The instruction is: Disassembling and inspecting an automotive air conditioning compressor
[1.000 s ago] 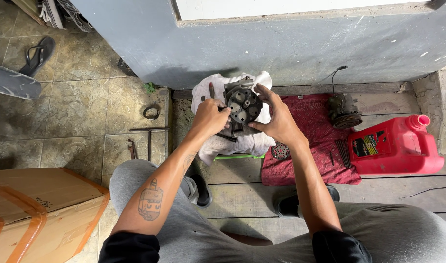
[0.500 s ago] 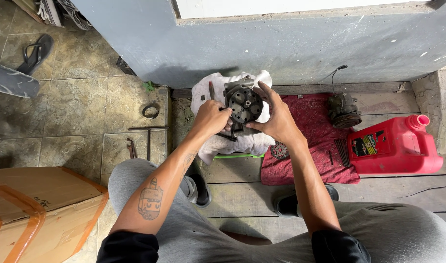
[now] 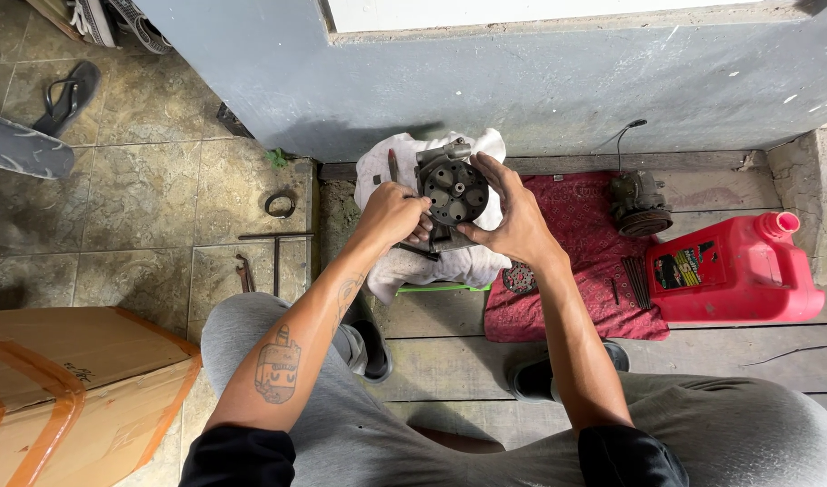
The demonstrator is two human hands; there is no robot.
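Observation:
A dark round metal machine part [image 3: 452,192] with several holes in its face sits upright over a white cloth [image 3: 449,263] on the floor. My right hand [image 3: 512,216] grips its right side, fingers wrapped over the rim. My left hand [image 3: 393,211] is closed against its left edge, holding what looks like a thin dark tool; the tip is hidden. A red-handled tool [image 3: 393,165] lies on the cloth behind my left hand.
A red cloth [image 3: 580,261] holds a small disc [image 3: 520,278], thin rods [image 3: 636,280] and a pulley-like part [image 3: 642,204]. A red plastic jug [image 3: 736,270] lies at right. A T-wrench [image 3: 276,252], a ring [image 3: 280,204] and a cardboard box [image 3: 66,388] are at left. Grey wall behind.
The round part has been turned slightly between my hands, and my right fingers have shifted over its rim. Both hands stay in the same place.

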